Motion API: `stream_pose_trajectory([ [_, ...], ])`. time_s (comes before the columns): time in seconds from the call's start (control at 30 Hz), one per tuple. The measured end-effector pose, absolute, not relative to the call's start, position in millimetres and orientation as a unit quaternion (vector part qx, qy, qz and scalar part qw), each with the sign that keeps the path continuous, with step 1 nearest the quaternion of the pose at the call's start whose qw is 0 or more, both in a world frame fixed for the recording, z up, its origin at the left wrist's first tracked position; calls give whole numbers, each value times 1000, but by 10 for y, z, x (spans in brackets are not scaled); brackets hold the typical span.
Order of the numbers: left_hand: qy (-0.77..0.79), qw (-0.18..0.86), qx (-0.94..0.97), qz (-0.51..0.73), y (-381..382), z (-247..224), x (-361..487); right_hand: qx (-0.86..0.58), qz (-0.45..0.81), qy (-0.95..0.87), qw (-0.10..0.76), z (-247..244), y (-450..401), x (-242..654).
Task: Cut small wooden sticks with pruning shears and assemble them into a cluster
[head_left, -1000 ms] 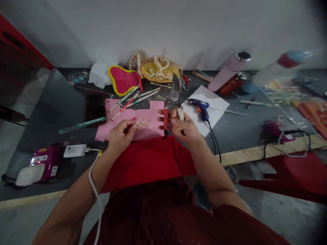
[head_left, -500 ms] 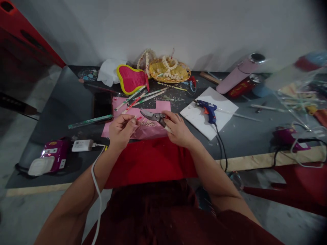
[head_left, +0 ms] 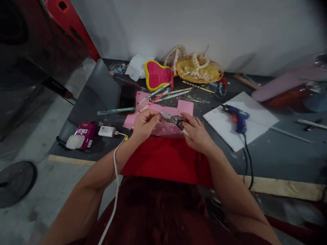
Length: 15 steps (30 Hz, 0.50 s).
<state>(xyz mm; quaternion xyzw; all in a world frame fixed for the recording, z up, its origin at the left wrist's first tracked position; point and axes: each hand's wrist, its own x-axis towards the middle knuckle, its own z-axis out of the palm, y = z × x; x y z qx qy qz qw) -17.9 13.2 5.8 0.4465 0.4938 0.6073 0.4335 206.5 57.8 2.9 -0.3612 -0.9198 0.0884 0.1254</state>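
My right hand [head_left: 198, 132] is wrapped round the handles of a pair of pruning shears [head_left: 175, 119]. The blades point left and reach the fingertips of my left hand [head_left: 145, 125]. Thumb and fingers of that hand are pinched together; whatever is between them is too small and hidden to name. Beneath both hands lies a pink sheet [head_left: 186, 107], with small pale cut pieces [head_left: 167, 124] partly covered by the shears. Slim sticks in green and red printed wrappers [head_left: 154, 100] lie just beyond my left hand.
A yellow wicker basket [head_left: 184, 75] of pale beads stands by the wall, beside a pink, yellow-edged heart-like shape [head_left: 157, 75]. On the right, a blue glue gun [head_left: 238, 119] rests on a white board [head_left: 217, 119]. A phone [head_left: 127, 97] and white charger [head_left: 106, 131] lie left.
The view has swung left, so the table things appear farther right. The shears' blades have come up to my left fingertips, where a gap with a small reddish bit showed before.
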Motion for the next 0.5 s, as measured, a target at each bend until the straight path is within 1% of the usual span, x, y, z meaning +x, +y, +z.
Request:
stream_pose_trajectory([
  [0.33,507,438,463,580,108,77,-166,-364,104,-918,119,49,564,2060],
  [0.5,514,417,485,572,110,61,-152,-365,118,-916,117,86,558,2055],
])
